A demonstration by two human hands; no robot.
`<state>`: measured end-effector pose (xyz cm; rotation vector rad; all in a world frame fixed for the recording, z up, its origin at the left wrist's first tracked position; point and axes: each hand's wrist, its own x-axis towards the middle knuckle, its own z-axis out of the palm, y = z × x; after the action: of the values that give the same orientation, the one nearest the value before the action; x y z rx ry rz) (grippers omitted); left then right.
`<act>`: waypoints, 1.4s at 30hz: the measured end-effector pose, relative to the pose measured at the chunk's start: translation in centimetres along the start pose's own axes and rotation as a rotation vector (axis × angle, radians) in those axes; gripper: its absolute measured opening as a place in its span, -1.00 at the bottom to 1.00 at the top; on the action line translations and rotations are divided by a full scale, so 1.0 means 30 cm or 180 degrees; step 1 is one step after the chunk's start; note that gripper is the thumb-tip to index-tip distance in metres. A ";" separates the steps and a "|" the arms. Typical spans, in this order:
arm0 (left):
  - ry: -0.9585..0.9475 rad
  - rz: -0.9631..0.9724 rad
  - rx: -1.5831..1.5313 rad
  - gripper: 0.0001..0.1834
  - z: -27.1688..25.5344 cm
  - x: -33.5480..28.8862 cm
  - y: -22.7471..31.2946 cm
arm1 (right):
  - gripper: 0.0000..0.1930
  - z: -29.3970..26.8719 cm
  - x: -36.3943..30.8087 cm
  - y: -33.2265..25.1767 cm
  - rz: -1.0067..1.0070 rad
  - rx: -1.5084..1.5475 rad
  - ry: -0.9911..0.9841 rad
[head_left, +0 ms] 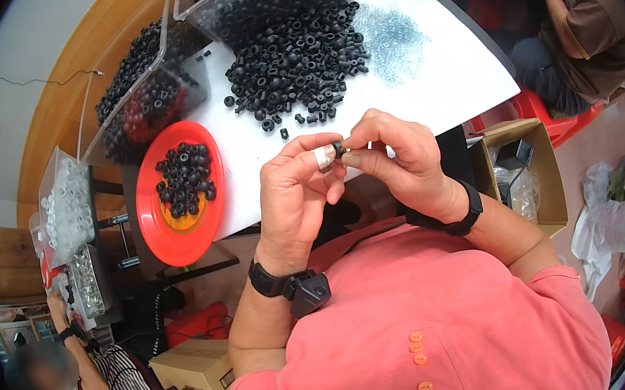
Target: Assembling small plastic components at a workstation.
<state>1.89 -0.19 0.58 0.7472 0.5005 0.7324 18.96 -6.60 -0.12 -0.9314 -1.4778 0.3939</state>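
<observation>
Above the near edge of the white table, my left hand (291,193) pinches a small black rubber part (337,148) between finger and thumb. White tape (323,157) wraps one of its digits. The fingertips of my right hand (399,156) are pressed together against the same part from the right; whatever they grip is too small to make out. Beyond my hands lies a large heap of similar black rubber parts (290,66). To the left stands a red plate (146,206) with a smaller pile of black parts (186,180) on it.
Clear plastic bins of black parts (155,97) stand at the far left. Tiny bits (387,40) are scattered on the table (459,63) right of the heap. A cardboard box (548,168) sits at right. Co-workers (594,32) are at far right and lower left.
</observation>
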 end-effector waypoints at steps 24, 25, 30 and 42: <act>0.0044 0.0221 0.0122 -0.76 -0.046 -0.033 0.016 | -0.84 -0.037 0.034 -0.023 -0.0046 -0.1249 -0.0272; 0.0036 0.0315 0.0253 -0.70 -0.055 -0.041 0.029 | -0.84 -0.053 0.059 -0.028 0.0460 -0.1322 -0.0045; -0.0158 0.0523 -0.0044 -0.66 -0.150 -0.062 0.035 | -0.90 -0.057 0.134 -0.014 0.0613 -0.2097 -0.0426; -0.0387 0.0735 -0.0752 -0.63 -0.192 -0.069 0.007 | -0.94 0.192 0.192 0.079 -0.0052 -0.3152 -0.1374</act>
<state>-3.23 0.84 -2.64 0.6286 0.2136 0.9370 14.91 0.75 1.08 -1.6720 -2.1225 -0.2157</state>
